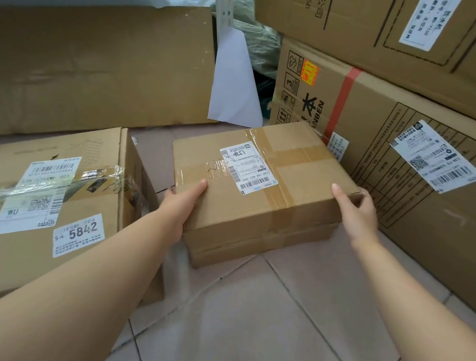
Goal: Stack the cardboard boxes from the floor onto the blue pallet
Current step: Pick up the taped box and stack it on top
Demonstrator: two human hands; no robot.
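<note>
Writing: box [262, 179] has a white barcode sticker [248, 167]; left box [44, 207] reads "5842" and "WU"; right box [403, 165] reads "ANBEN".
Place: box at frame center, on a flatter box [254, 247] on the floor [248, 323].
Hands: left hand [183, 204] grips its left near corner, right hand [357, 209] its right near corner.
Long axis: left to right, tilted up toward the right.

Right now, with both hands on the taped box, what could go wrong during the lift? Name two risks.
1. The taped box sits on a second box; the left hand spans the seam between them, so the lower one may drag or drop.
2. The right hand holds only the corner, close to the large carton, so knuckles could scrape.
</note>
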